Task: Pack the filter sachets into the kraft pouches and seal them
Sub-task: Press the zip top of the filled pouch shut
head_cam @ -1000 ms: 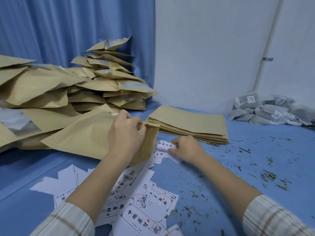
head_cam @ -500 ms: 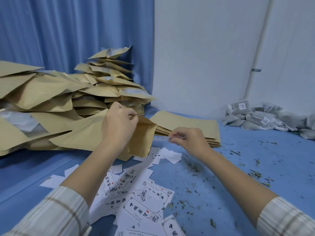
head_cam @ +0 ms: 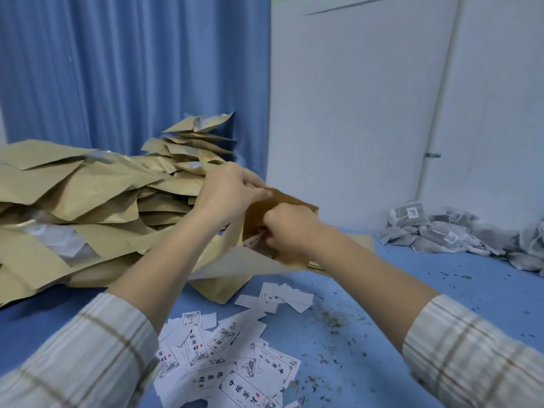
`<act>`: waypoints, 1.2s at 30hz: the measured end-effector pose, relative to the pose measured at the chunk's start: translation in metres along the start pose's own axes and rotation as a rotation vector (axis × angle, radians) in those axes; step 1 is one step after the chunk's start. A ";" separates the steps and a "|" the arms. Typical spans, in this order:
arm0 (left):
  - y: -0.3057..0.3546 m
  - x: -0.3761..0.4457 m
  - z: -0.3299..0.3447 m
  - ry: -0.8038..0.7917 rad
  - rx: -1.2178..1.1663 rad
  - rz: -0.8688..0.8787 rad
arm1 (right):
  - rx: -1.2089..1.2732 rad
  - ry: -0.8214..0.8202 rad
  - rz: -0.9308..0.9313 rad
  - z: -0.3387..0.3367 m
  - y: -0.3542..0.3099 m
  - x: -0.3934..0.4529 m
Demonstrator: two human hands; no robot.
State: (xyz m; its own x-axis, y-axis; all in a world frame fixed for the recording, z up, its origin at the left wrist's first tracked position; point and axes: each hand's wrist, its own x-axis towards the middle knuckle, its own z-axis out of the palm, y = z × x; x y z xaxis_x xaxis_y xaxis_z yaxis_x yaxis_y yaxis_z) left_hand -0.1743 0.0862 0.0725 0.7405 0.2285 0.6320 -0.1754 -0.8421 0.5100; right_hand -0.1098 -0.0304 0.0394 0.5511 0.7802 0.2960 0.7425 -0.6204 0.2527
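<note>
Two hands met at one kraft pouch (head_cam: 282, 207), which you held raised above the blue table (head_cam: 412, 290), in front of the stack of flat pouches (head_cam: 366, 241) that your right forearm mostly hid. Your left hand (head_cam: 228, 192) pinched the upper edge of the pouch at its mouth, fingers curled over the paper. Your right hand (head_cam: 287, 231) was closed into a fist at the opening, gripping a small printed label (head_cam: 252, 241) whose pale edge showed just left of your knuckles; how far it sat inside the pouch could not be told. The pouch hung tilted, its lower end drooping toward the table near your right wrist.

To your left a big loose heap of kraft pouches (head_cam: 88, 201) covered that side of the table and rose against the blue curtain (head_cam: 132, 69), several of them showing silver lining. The filter sachets (head_cam: 459, 234) lay in a grey pile at the far right, against the white wall (head_cam: 353, 98), well apart from both hands, with small paper tags on a few of them. Near you, between your forearms, printed labels (head_cam: 229, 360) were scattered face up and face down, and a few blank-side slips (head_cam: 276, 297) lay just beyond them. Dry green crumbs (head_cam: 332, 318) were strewn over the table to the right of the labels. Both your sleeves (head_cam: 82, 357) were pale plaid, pushed up from the wrists.
</note>
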 end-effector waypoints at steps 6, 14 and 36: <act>0.021 0.026 -0.021 -0.155 -0.354 -0.038 | 0.026 -0.081 0.058 -0.057 0.028 0.005; 0.010 0.015 0.001 -0.494 -0.704 0.141 | 0.380 -0.252 0.323 -0.093 0.069 -0.002; -0.026 0.024 0.034 0.042 -0.948 -0.063 | 0.731 0.182 0.178 -0.070 0.158 -0.057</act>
State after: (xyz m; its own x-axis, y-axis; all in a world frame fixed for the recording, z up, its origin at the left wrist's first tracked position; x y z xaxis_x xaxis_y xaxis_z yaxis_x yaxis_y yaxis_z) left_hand -0.1296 0.0968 0.0544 0.7457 0.2929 0.5985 -0.6032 -0.0848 0.7931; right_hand -0.0502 -0.1788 0.1271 0.6617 0.6086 0.4378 0.7459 -0.4756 -0.4663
